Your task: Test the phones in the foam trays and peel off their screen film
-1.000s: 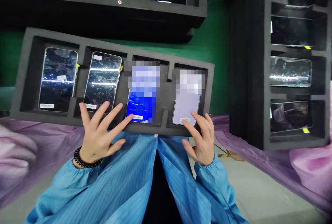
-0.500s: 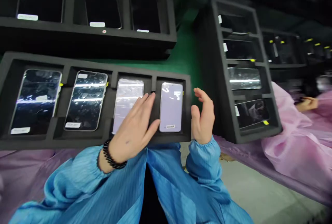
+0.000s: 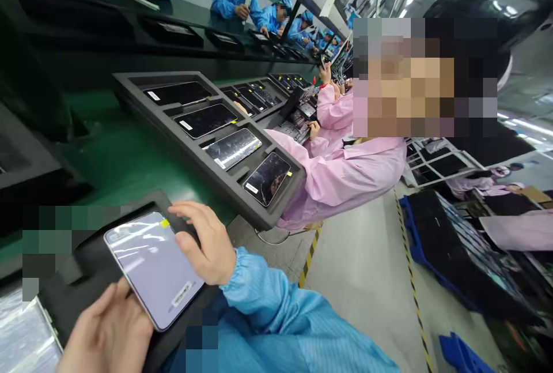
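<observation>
A lavender-faced smartphone with a yellow tab and a white label lies tilted at the near end of the black foam tray. My left hand has its fingers under the phone's left edge, gripping it there. At the opposite edge is my right hand, fingers stretched over the tray's rim. Its thumb is close to the phone's side; whether they touch I cannot tell. In the slot to the left, a shiny, film-covered phone is partly cut off by the frame.
Beyond my hands, a second foam tray holds several phones on the green bench. A co-worker in a pink smock sits right behind it. More people in blue work across the bench. Yellow-black floor tape marks the aisle.
The view has swung up and to the right, bringing the co-workers and aisle in. My left hand has moved from between the two lavender phones to the right one's left edge, which now tilts up.
</observation>
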A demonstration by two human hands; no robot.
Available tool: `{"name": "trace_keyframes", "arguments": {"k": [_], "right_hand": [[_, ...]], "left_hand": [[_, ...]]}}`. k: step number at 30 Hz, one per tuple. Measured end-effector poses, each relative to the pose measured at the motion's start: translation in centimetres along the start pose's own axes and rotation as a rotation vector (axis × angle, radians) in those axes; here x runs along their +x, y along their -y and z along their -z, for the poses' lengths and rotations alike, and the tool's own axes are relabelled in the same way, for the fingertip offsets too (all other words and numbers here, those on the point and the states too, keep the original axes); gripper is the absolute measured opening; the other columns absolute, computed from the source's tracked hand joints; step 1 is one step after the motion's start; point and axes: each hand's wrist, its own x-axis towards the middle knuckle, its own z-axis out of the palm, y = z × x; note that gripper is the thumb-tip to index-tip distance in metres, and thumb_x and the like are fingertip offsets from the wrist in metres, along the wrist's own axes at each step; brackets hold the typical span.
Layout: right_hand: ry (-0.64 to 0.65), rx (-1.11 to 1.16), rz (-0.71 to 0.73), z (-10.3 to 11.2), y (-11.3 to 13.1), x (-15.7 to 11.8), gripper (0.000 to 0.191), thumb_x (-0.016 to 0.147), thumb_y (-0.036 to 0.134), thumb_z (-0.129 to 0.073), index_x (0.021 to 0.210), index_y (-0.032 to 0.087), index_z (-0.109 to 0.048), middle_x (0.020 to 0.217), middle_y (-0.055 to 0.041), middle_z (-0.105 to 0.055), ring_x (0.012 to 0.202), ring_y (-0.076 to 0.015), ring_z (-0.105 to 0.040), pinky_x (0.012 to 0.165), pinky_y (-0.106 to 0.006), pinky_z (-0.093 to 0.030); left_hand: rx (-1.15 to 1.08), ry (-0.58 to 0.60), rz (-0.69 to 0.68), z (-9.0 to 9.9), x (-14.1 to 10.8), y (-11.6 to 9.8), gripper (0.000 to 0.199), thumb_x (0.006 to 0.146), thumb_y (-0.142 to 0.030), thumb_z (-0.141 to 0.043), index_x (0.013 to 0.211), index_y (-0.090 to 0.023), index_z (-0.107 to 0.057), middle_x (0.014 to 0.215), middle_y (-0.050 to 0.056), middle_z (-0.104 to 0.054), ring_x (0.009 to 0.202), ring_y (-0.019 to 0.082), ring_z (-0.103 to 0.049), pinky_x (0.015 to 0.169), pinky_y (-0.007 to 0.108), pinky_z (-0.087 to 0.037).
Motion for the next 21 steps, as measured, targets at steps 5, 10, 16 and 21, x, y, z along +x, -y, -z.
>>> {"name": "trace_keyframes", "arguments": {"k": [5,10,16,21], "right_hand": [[-0.086,0.066,0.007,1.1,0.6,-0.1,0.036,0.099,0.028,-0.040,0.132,0.020,-0.052,0.132,-0.0100,-0.065,0.121,-0.0180,-0.062,0.099,-0.034,-0.056],[-0.083,0.279,-0.044,2.0,1.7,1.3,0.029,0.097,0.031,-0.044,0.117,0.018,-0.061,0.101,-0.0058,-0.071,0.090,-0.0155,-0.068,0.080,-0.029,-0.055],[0.066,0.118,0.182,2.3,5.3,5.0,0.020,0.093,0.039,-0.055,0.088,0.020,-0.059,0.075,0.0011,-0.060,0.067,-0.0127,-0.056,0.060,-0.026,-0.045],[-0.039,-0.084,0.650,2.2,7.9,4.7,0.034,0.098,0.015,-0.050,0.065,0.021,-0.050,0.057,0.0023,-0.051,0.056,-0.0129,-0.040,0.055,-0.031,-0.034]], "left_hand": [[-0.272,0.013,0.035,-0.4,-1.1,-0.3,0.054,0.094,-0.045,-0.045,0.148,-0.043,-0.047,0.132,-0.007,-0.070,0.145,0.029,-0.047,0.123,0.051,-0.042],[-0.498,0.212,0.091,2.0,-2.1,-0.7,0.064,0.093,-0.064,-0.046,0.149,-0.033,-0.049,0.126,0.008,-0.073,0.125,0.035,-0.065,0.115,0.060,-0.044],[-0.435,0.378,-0.031,3.5,-4.6,-0.5,0.062,0.093,-0.070,-0.045,0.123,-0.023,-0.074,0.125,0.009,-0.074,0.112,0.029,-0.072,0.105,0.041,-0.055],[-0.436,0.209,-0.056,4.5,-4.7,0.8,0.059,0.093,-0.066,-0.048,0.124,-0.023,-0.072,0.116,0.005,-0.077,0.112,0.025,-0.072,0.106,0.035,-0.054]]}}
